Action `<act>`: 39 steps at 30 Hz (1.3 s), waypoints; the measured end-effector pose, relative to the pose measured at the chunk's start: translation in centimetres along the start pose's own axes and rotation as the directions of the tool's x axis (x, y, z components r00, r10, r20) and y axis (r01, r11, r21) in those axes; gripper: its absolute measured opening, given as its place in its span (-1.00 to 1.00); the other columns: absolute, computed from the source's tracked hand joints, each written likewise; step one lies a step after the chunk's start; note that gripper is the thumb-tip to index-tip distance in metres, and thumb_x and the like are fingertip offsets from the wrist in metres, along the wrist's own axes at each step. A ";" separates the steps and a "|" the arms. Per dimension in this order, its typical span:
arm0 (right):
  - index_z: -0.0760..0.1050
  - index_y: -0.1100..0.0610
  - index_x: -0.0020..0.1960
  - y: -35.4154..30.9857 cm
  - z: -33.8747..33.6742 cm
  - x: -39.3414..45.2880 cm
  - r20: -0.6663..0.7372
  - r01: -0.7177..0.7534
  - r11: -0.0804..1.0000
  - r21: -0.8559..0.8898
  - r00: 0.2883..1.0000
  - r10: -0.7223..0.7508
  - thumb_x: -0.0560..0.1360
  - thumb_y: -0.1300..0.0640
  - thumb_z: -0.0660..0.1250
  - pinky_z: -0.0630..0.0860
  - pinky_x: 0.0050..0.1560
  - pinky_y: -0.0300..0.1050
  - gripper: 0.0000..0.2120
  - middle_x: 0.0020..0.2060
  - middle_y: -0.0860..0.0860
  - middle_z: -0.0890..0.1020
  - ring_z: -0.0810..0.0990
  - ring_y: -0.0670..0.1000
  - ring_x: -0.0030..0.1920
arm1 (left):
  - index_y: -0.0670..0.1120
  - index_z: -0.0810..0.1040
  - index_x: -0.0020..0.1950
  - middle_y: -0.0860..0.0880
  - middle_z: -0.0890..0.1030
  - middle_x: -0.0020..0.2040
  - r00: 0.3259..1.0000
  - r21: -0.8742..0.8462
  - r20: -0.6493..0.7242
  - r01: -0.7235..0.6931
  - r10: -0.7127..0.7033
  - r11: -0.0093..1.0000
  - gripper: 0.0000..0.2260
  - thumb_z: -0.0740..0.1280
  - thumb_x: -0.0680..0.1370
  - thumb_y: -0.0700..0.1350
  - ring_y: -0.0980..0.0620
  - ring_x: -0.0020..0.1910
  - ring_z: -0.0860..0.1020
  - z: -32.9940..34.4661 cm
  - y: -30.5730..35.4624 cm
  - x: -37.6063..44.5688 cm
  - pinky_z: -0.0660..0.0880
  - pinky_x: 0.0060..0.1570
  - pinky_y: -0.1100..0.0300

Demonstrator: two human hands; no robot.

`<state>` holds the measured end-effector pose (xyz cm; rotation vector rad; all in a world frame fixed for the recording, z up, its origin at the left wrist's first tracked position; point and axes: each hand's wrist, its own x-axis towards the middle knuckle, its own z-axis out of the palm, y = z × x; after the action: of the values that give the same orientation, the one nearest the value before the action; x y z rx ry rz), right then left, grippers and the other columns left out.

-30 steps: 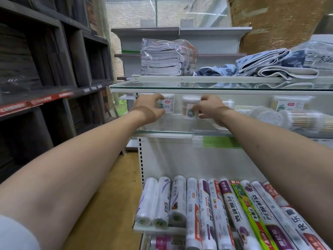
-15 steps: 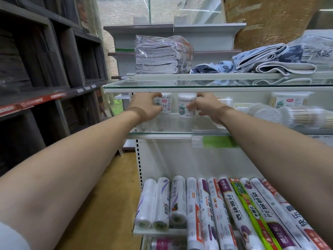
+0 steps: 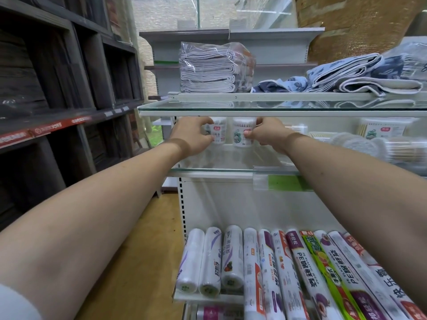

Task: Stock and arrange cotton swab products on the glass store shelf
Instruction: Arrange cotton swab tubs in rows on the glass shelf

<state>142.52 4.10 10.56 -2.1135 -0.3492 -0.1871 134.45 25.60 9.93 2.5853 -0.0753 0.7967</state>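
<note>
Cotton swab tubs stand upright at the back of the middle glass shelf [image 3: 208, 170], at twelve o'clock under the upper glass shelf [image 3: 254, 107]. The left hand [image 3: 193, 136] curls its fingers round the left tub [image 3: 218, 132]; the right hand [image 3: 269, 135] pinches the right tub [image 3: 242, 132], thumb on its label. The tubs sit just beside each other. Nearest, at five o'clock, plastic wrap rolls [image 3: 254, 269] lie below. At two o'clock lie more swab packs [image 3: 381, 130]. Farthest, on top, rest folded cloths [image 3: 208, 70].
</note>
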 end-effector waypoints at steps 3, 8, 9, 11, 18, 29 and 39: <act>0.63 0.14 0.09 -0.1 0.5 0.5 -0.007 -0.006 1.000 -0.019 1.000 0.005 0.51 0.12 0.48 0.48 -0.29 -0.22 -0.81 -0.05 0.03 0.67 0.58 -0.07 -0.19 | 0.09 0.57 0.37 -0.06 0.61 0.29 1.000 -0.016 -0.014 0.014 -0.014 1.000 -0.60 0.42 0.52 -0.01 -0.11 0.26 0.55 0.1 -0.4 0.2 0.50 0.28 -0.01; 0.62 0.11 0.05 -0.2 0.8 1.0 -0.019 -0.012 0.998 -0.056 1.000 0.011 0.50 0.07 0.49 0.48 -0.31 -0.23 -0.82 -0.09 0.00 0.64 0.54 -0.10 -0.24 | 0.12 0.58 0.36 -0.03 0.62 0.29 0.999 -0.036 -0.037 0.020 -0.022 0.999 -0.62 0.40 0.53 0.00 -0.05 0.17 0.58 0.3 -1.0 0.4 0.51 0.18 0.13; 0.61 0.10 0.03 -0.3 0.9 1.1 -0.016 -0.014 0.998 -0.062 1.000 0.014 0.50 0.06 0.49 0.46 -0.32 -0.24 -0.84 -0.11 -0.01 0.63 0.53 -0.11 -0.26 | 0.12 0.57 0.36 -0.03 0.63 0.27 0.999 -0.041 -0.037 0.027 -0.029 0.999 -0.62 0.39 0.54 0.01 -0.03 0.11 0.59 0.3 -1.1 0.5 0.51 0.12 0.17; 0.61 0.09 0.03 -0.4 1.1 1.2 -0.010 -0.014 0.997 -0.073 1.000 0.013 0.50 0.05 0.48 0.48 -0.29 -0.22 -0.83 -0.10 -0.01 0.64 0.55 -0.08 -0.23 | 0.14 0.56 0.38 -0.03 0.63 0.22 0.999 -0.040 -0.031 0.036 -0.037 0.999 -0.62 0.37 0.55 0.03 -0.01 -0.01 0.59 0.3 -1.0 0.6 0.50 0.02 0.20; 0.60 0.10 0.06 -0.9 1.5 1.5 0.014 0.004 0.991 -0.135 1.000 -0.002 0.52 0.01 0.45 0.50 -0.14 -0.16 -0.80 -0.03 0.02 0.63 0.54 -0.05 -0.17 | 0.17 0.55 0.39 -0.05 0.63 0.16 0.998 -0.029 -0.014 0.053 -0.054 0.998 -0.61 0.37 0.55 0.04 -0.03 -0.06 0.61 0.1 -1.2 0.8 0.60 0.09 0.09; 0.61 0.09 0.15 -2.0 2.9 1.4 0.041 0.010 0.975 -0.220 0.999 -0.001 0.51 -0.09 0.44 0.56 0.16 0.03 -0.68 0.07 0.05 0.66 0.61 0.11 0.12 | 0.09 0.60 0.34 -0.04 0.63 0.25 0.999 -0.017 -0.037 0.016 -0.017 1.000 -0.63 0.35 0.54 -0.10 -0.02 -0.09 0.56 -0.5 -1.8 0.1 0.59 0.09 0.10; 0.55 0.19 0.22 -2.8 1.9 -0.3 0.078 0.065 0.927 -0.370 0.996 -0.039 0.58 -0.06 0.35 0.49 0.28 0.04 -0.64 0.14 0.12 0.62 0.56 0.14 0.20 | 0.06 0.59 0.36 -0.07 0.60 0.30 0.999 -0.021 -0.020 0.038 -0.038 0.999 -0.63 0.37 0.55 -0.11 -0.10 0.22 0.57 -0.8 -1.4 -0.4 0.54 0.22 0.05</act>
<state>141.39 7.09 11.68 -2.4926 -0.4393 -0.2260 133.95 27.20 9.81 2.5508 -0.0281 0.8036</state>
